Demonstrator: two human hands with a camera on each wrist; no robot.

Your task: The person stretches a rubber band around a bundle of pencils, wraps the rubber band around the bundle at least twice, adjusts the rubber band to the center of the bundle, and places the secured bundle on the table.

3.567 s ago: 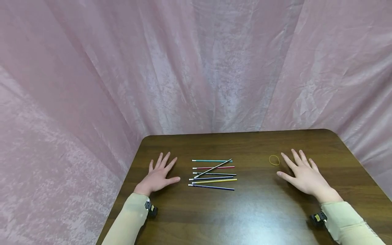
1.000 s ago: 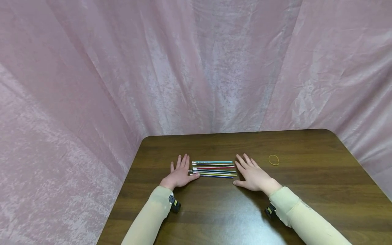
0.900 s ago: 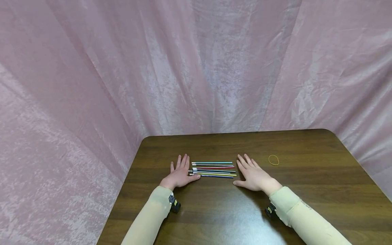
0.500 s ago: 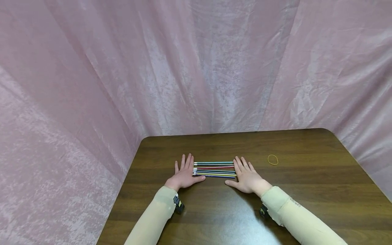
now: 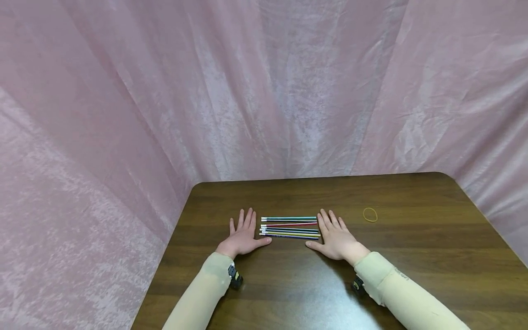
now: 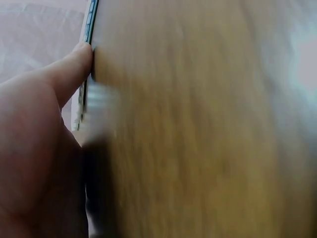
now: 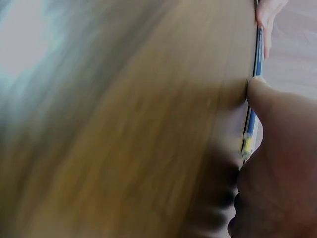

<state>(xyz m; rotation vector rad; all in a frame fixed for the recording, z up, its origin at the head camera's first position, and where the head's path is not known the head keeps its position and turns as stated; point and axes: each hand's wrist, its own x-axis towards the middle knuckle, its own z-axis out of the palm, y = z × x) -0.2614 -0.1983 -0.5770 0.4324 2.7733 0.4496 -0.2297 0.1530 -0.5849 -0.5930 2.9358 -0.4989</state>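
Pencils point(image 5: 290, 230) lie in a flat, narrow row on a brown wooden table point(image 5: 288, 284), between a person's two hands. At the row's left end is the left hand point(image 5: 242, 238), palm down, fingers straight and spread, its thumb reaching along the near edge of the row. At the right end is the right hand point(image 5: 336, 240), also palm down with straight fingers, its index finger just beside the pencil ends and its thumb stretched inward on the near side. Neither hand grips anything; whether the fingers touch the pencils is hard to tell.

The pencils are slim and straight, with teal, red, yellow, dark blue and black among their colours. Their white-tipped ends all point left. Their long axes run from side to side across the table, nearly parallel, with a slight slant in some.
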